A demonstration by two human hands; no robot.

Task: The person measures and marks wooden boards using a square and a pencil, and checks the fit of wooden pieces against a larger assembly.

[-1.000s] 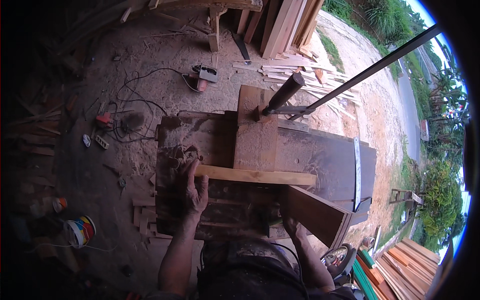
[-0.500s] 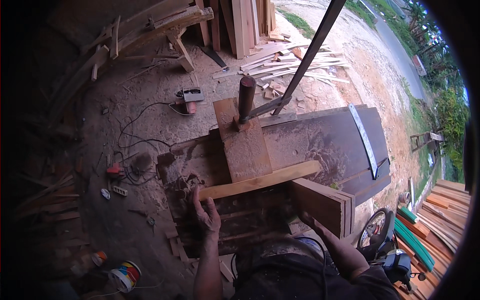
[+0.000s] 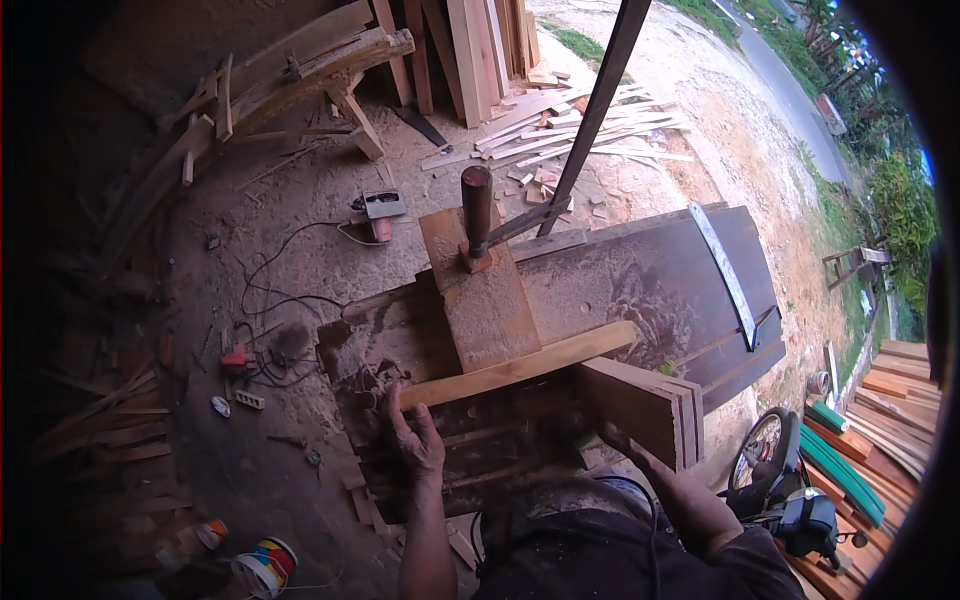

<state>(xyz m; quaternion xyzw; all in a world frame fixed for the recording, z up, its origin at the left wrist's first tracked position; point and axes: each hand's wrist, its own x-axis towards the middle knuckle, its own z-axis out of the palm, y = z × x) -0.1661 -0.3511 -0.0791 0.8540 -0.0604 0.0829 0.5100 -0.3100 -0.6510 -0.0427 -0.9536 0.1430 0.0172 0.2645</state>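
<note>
A curved strip of pale wood (image 3: 520, 368) lies across the workbench, along the near end of a sawdust-covered board (image 3: 482, 300). My left hand (image 3: 418, 440) grips the strip's left end, fingers round the tip and thumb on the near edge. Under the strip's right part, several boards stacked face to face (image 3: 645, 405) stand on edge and jut out toward me. My right hand (image 3: 622, 442) is against the near left side of that stack; its fingers are mostly hidden in shadow, so their grip cannot be made out.
An upright round wooden post (image 3: 477, 210) stands on the dusty board, joined to a slanting bar (image 3: 590, 120). A metal ruler (image 3: 722, 275) lies across the bench (image 3: 640, 270). Power tools (image 3: 380, 210) with cords, offcuts (image 3: 570, 135) and paint buckets (image 3: 268, 568) are on the floor; a motorcycle (image 3: 765, 470) is at right.
The whole view has shifted slightly. Both hands, the curved strip and the stacked boards keep about the same places relative to one another.
</note>
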